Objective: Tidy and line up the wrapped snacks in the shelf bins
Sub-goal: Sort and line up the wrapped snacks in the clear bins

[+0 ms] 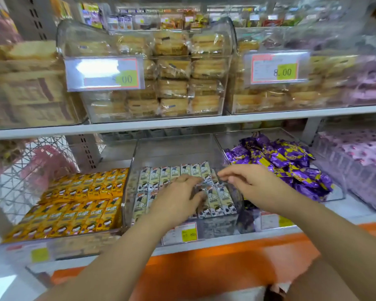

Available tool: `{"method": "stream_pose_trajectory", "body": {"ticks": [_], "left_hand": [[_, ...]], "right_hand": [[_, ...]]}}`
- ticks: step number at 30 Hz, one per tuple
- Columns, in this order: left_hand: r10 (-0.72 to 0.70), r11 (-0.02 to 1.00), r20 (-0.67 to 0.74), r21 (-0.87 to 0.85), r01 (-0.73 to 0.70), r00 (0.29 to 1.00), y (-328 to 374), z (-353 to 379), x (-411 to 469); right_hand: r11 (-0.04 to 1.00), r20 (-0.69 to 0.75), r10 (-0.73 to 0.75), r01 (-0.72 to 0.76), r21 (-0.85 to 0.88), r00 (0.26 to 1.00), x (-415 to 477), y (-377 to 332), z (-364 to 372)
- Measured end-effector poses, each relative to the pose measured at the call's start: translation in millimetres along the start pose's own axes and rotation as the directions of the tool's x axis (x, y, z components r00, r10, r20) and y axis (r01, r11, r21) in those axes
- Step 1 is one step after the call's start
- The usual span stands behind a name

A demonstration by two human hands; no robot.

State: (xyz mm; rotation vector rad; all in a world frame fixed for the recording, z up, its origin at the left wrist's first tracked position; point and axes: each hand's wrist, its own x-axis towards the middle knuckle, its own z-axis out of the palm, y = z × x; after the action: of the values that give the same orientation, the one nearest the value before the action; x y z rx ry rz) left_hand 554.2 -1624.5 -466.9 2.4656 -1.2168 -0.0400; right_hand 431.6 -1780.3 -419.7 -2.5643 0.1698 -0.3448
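The cream snacks (161,177) lie in neat rows in the clear middle bin (176,148) on the lower shelf, at the centre of the frame. The left hand (178,198) rests palm-down on them with its fingers bent over the packs. Blur hides whether it grips any. The right hand (248,183) hovers over the bin's right side, fingers loosely stretched leftward and holding nothing. A price tag (187,233) sits on the bin's front. Yellow snacks (80,203) fill the bin at lower left, and purple snacks (287,159) are heaped at right. Pastry bins (172,83) stand on the shelf above.
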Motion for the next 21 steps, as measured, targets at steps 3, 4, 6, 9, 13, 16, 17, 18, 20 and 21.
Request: {"method": "stream_pose_trajectory", "body": {"ticks": [3, 4, 6, 9, 13, 16, 17, 18, 20, 21], "left_hand": [[0.079, 0.993, -0.059, -0.085, -0.084, 0.995, 21, 5, 1], [0.107, 0.987, -0.087, -0.108, -0.116, 0.990, 28, 6, 4], [0.168, 0.969, -0.142, -0.156, -0.189, 0.976, 41, 10, 12], [0.235, 0.938, -0.190, -0.214, -0.274, 0.953, 55, 19, 28], [0.260, 0.925, -0.157, -0.243, -0.293, 0.953, 61, 32, 50], [0.280, 0.927, -0.161, -0.213, -0.310, 0.947, 61, 43, 64], [0.277, 0.928, -0.155, -0.213, -0.306, 0.948, 62, 44, 66], [0.277, 0.929, -0.138, -0.213, -0.302, 0.951, 63, 44, 68], [0.289, 0.940, -0.067, -0.170, -0.297, 0.955, 68, 43, 71], [0.290, 0.951, -0.023, -0.109, -0.291, 0.957, 70, 43, 74]], "right_hand": [[0.997, -0.104, 0.028, -0.035, -0.065, 0.994, -19, 28, -14], [0.993, -0.139, 0.032, -0.047, -0.104, 0.990, -23, 41, -18], [0.982, -0.195, 0.032, -0.067, -0.175, 0.980, -31, 66, -23], [0.952, -0.197, -0.087, 0.023, -0.306, 0.976, -33, 99, -25], [0.931, -0.016, -0.144, 0.130, -0.342, 0.989, -20, 140, -24], [0.882, 0.066, -0.203, 0.212, -0.420, 0.977, -8, 163, -26], [0.869, 0.069, -0.228, 0.235, -0.436, 0.971, -3, 167, -28], [0.859, 0.064, -0.256, 0.257, -0.444, 0.965, 2, 170, -30], [0.855, 0.045, -0.304, 0.293, -0.427, 0.952, 13, 172, -33], [0.859, 0.042, -0.319, 0.308, -0.410, 0.947, 19, 174, -34]]}}
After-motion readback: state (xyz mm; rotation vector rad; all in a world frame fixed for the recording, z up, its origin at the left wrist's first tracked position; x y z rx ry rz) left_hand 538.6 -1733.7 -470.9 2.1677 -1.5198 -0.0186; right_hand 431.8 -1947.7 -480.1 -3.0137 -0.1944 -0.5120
